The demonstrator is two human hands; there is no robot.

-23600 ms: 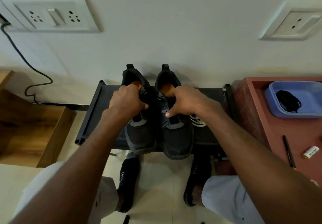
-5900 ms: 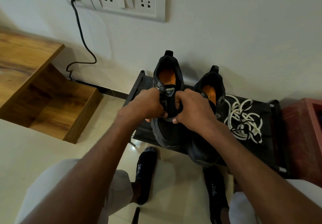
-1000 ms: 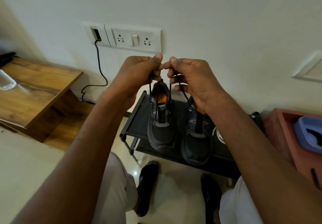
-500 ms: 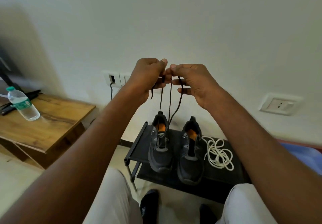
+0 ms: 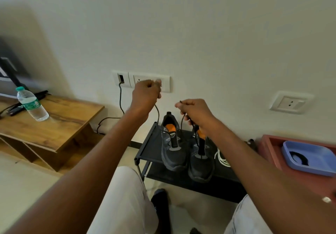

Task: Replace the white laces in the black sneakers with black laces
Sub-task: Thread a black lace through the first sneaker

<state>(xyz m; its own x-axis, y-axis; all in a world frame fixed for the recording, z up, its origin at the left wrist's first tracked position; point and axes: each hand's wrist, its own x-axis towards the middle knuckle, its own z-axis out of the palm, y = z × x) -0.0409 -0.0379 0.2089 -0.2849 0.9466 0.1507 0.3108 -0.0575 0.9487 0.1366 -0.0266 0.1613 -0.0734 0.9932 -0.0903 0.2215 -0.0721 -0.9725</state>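
two light trouser knees at the bottom of the view, a dark sock [image 5: 161, 208] on the floor between them. both forearms reach forward and up. right hand [image 5: 195, 112] is fisted, pinching one end of the black lace [image 5: 182, 120] between thumb and forefinger, tip poking out to the left. left hand [image 5: 146, 95] sits higher and a bit further out, fingers curled round the other end, lace dropping from under the fist. hands are apart, not touching. both strands run down to the left sneaker [image 5: 172, 147], which stands at the left end of the black shoe rack [image 5: 147, 151], toe toward the person. right sneaker [image 5: 200, 159] just beside it, touching or nearly, can't tell which. neither shows laces across the eyelets. white laces [image 5: 222, 159] lie in a heap on the rack's top, right of the right sneaker, mostly hidden by the right forearm. right of the rack a red table [image 5: 272, 153] carries a blue tray [image 5: 309, 156] with a dark coil inside. left side: wooden unit [image 5: 60, 119] with a water bottle [image 5: 31, 104] near its back edge. switch plate [image 5: 151, 83] on the wall behind the left hand, a cable hanging from it.
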